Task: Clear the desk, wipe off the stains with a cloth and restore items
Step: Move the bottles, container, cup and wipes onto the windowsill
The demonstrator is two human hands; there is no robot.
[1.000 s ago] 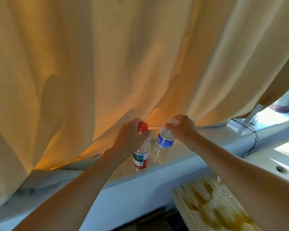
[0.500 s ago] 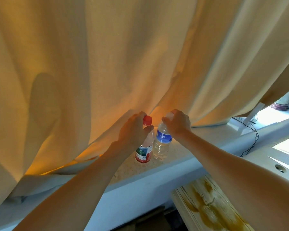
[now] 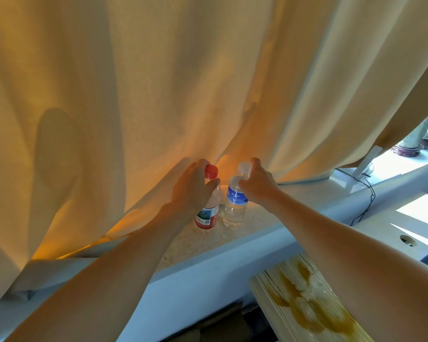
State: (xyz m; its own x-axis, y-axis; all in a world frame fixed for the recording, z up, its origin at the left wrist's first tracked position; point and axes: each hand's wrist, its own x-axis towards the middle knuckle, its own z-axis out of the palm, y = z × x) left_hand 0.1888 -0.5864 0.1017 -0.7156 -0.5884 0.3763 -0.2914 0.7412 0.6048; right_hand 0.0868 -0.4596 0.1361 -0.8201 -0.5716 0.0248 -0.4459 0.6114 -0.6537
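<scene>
Cream-yellow cloth: curtain (image 3: 139,90), hanging across the upper view, its hem draped onto a speckled windowsill (image 3: 190,245). Left hand (image 3: 190,191): fingers curled round the neck of the red-capped bottle (image 3: 206,217), thumb across the front just under the cap. Red-capped bottle: upright on the sill, long axis vertical, base down. Blue-labelled bottle (image 3: 234,208): clear, white cap, upright just beside the first and to its right, the two close or barely touching; which, cannot tell. Right hand (image 3: 258,187): fingers clamped on that bottle's shoulder, below the cap. Governing relation: each neck lies already inside its own hand's fingers, both axes plumb, both bases seated on the sill, so either hand needs only a straight vertical move; neither hand is nearer than the other. Tabletop (image 3: 267,290): pale wood, lower right, below the sill and nearer the person, carrying a yellow-brown stain (image 3: 314,312) not yet wiped; judged, therefore, that the bottles are parked here to clear it. White stand (image 3: 343,177) and black cable (image 3: 367,203): farther right on the sill. Against half a second ago: bottles on the same patch of sill, grips unchanged, more of the white cap showing above the right hand.
</scene>
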